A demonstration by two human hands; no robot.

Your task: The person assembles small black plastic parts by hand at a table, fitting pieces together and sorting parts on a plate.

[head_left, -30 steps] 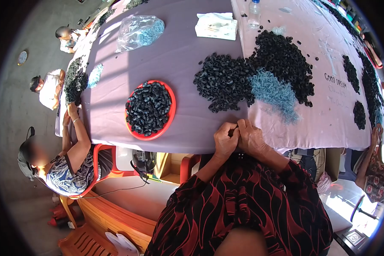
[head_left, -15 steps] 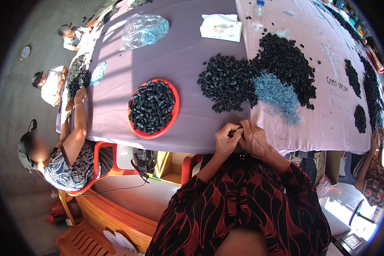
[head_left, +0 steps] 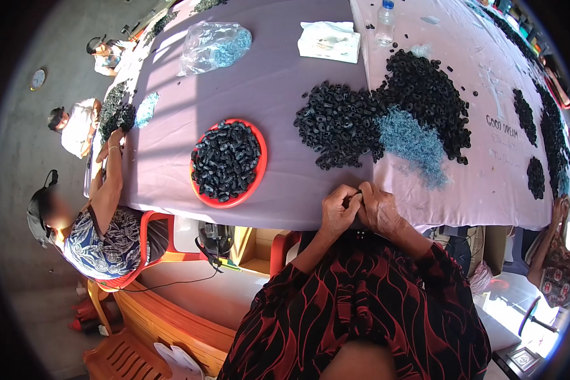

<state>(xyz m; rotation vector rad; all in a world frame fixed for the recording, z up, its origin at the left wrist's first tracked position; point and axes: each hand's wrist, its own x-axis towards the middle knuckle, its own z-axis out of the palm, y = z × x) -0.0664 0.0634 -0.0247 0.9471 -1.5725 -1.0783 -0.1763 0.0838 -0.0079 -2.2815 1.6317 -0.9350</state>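
At the table's near edge my left hand [head_left: 340,210] and my right hand [head_left: 381,209] meet, fingers pinched together. Between their fingertips a small black part [head_left: 360,192] shows, mostly covered by the fingers. Just beyond my hands lies a heap of black ring-shaped parts [head_left: 339,123], joined to a larger heap of black parts [head_left: 427,95]. A pile of small clear-blue pieces [head_left: 411,142] rests against both heaps. To the left, a red basin [head_left: 264,158] is full of black assembled-looking parts [head_left: 225,158].
A plastic bag [head_left: 215,47] with blue pieces, a tissue pack [head_left: 329,41] and a water bottle [head_left: 385,24] stand farther back on the cloth-covered table [head_left: 285,202]. A co-worker [head_left: 104,240] sits at the left beside an orange chair [head_left: 126,354]. Other people work along both sides.
My hands stay together at the table edge, with my left fingers curled slightly more around the small black part. The co-worker at the left has shifted an arm slightly.
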